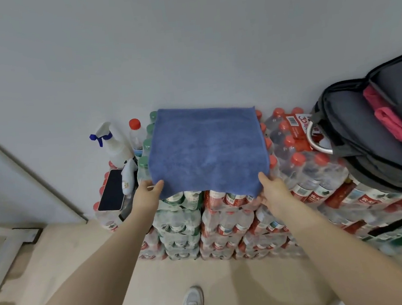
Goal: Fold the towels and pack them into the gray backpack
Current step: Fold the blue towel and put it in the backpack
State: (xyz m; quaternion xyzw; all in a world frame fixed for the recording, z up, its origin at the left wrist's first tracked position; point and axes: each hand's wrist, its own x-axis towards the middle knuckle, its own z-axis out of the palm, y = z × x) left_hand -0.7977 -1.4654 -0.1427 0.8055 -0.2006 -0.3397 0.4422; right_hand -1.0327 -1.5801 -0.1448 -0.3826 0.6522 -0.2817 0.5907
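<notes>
Far left: phone (111, 190) lies face-up on the bottle packs (226, 214); spray bottle (115, 145) stands behind it by the wall. Left hand (148, 195) pinches the near left corner of the blue towel (206, 149), thumb on top. Towel lies spread flat over the packs, near edge hanging slightly over the front. Right hand (272, 188) pinches the near right corner. Hands apart, one at each corner. Far right: gray backpack (376, 134) rests open on the packs, pink towel (388, 117) inside.
</notes>
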